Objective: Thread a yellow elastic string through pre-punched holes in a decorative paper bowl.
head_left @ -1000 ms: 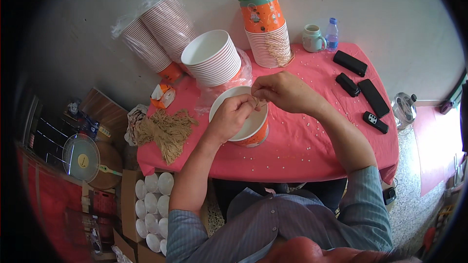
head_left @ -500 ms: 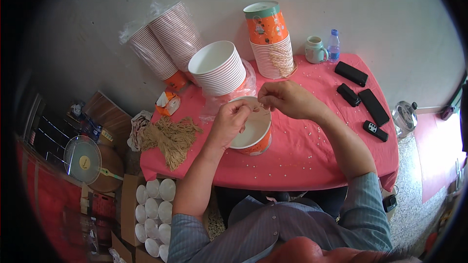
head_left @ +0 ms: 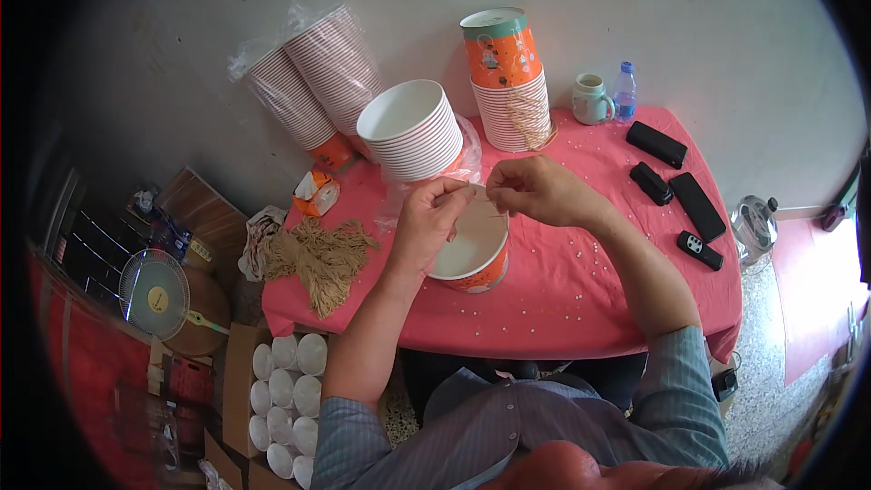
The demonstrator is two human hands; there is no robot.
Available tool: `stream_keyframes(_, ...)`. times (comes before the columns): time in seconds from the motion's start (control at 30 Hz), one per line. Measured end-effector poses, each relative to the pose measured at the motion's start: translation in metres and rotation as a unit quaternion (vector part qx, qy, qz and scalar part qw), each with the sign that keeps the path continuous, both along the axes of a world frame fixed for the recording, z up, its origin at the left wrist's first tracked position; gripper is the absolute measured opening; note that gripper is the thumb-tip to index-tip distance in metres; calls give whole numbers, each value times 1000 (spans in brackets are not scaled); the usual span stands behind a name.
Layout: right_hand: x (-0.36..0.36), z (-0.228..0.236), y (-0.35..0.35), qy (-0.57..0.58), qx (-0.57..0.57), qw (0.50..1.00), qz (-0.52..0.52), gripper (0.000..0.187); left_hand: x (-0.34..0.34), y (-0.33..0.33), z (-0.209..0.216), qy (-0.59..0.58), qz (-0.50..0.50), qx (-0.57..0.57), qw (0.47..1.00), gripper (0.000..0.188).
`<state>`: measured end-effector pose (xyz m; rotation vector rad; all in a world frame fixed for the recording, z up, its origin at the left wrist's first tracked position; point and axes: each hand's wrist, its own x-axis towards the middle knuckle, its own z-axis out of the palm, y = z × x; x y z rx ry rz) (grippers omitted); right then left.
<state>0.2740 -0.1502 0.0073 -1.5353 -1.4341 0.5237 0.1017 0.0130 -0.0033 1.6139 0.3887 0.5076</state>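
Observation:
Over an orange-and-white paper bucket (head_left: 487, 274) near the middle of the table, both my hands work with their fingers pinched. My left hand (head_left: 434, 220) is closed, thumb against forefinger, at the bucket's left rim. Close beside it, my right hand (head_left: 543, 192) is also closed, bent down over the right rim. A thin tan cord (head_left: 493, 203) shows faintly at the fingertips; most of it is hidden or too fine to follow. The bucket stands upright with its white inside showing. Left of it lies a loose bundle of tan cords (head_left: 319, 259).
Nested white buckets (head_left: 413, 132) tilt behind my left hand. An orange-topped stack (head_left: 510, 100), draped with cords, stands at the back. A mug (head_left: 591, 102), a bottle (head_left: 625, 93) and black devices (head_left: 697, 207) sit right. Small white beads dot the red tablecloth (head_left: 544, 263).
My hands stay over the bucket, still pinched, with small finger shifts; the left fingertips have risen slightly. The whole view has shifted a little.

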Motion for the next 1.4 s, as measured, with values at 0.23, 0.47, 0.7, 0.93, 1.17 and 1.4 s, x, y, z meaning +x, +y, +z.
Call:
stream_keyframes(0.23,-2,0,0,-31,32,999,-11,12,-3,2,0,36,3,68,997,18)
stream_keyframes(0.47,-6,-5,3,-107,97,988,-59,12,-2,-1,1,44,-30,89,995,23)
stream_keyframes(0.7,-7,-6,4,-144,90,984,-58,14,-3,1,0,56,-71,85,992,22)
stream_keyframes(0.93,-10,-6,5,-84,99,989,-65,15,-6,8,-6,62,-66,37,995,22)
stream_keyframes(1.17,2,-6,1,-54,23,998,-33,22,-7,3,-4,41,-55,22,997,22)
stream_keyframes(1.4,-6,2,1,-73,-21,997,-2,23,-8,0,-4,34,-54,10,998,21)
